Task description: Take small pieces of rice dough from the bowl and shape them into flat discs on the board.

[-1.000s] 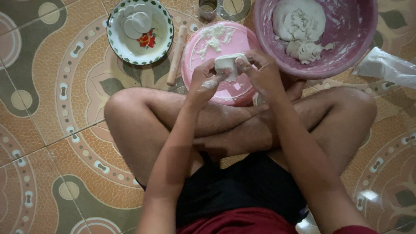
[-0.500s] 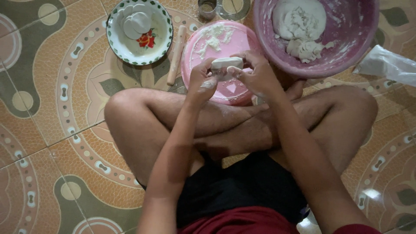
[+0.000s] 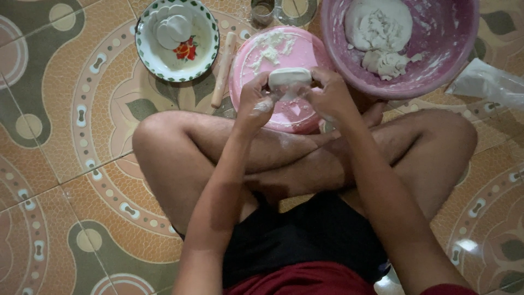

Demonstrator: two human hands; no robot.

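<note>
Patterned floor tiles in orange, green and cream run under the crossed legs of a person sitting low in the frame. Just above the knees, at upper centre, the left hand and right hand meet around a white dough piece, each one pinching an end between thumb and fingertips, so both are closed on it and it hangs clear of the surface below. To shape it well, I judge the pressure should stay even from both sides, turning the piece a little between squeezes so no edge thins or cracks. Right beneath lies a round pink board dusted with flour. Left of it rests a small wooden rolling pin. Farther up left, a floral enamel bowl holds finished white discs. At upper right, a large pink basin holds the dough mass.
</note>
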